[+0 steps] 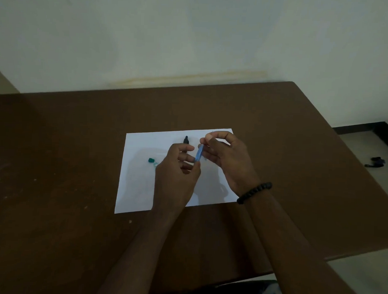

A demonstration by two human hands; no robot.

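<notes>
Above the white sheet (143, 189): we hold a blue pen (199, 153) in the air between both hands, tilted, its lower end toward us, clear of the paper.
Left hand (179, 175): fingers curled, with thumb and fingertips pinching the pen's lower end.
Right hand (228, 156): thumb and forefinger closed on the upper end; the other fingers are loosely bent and hold nothing; a black bead bracelet (254, 192) sits on the wrist.
On the sheet: a black marker (186, 140) lies just behind the left hand, partly hidden; a small green cap (151, 160) lies to the left, beside a pale bit we cannot identify.
Underneath: a brown table (56, 164).
Risk, slipping: both grips are fingertip pinches, so we judge a hard pull or twist could let the pen or a loosened part spring free and roll off the sheet.
Risk, marks: an exposed tip could smear ink on the paper or our fingers.
Risk, knocking: the left hand hangs near the green cap and could sweep it away.
Writing: none readable; dim light and small size hide any brand on the pen or marker.
</notes>
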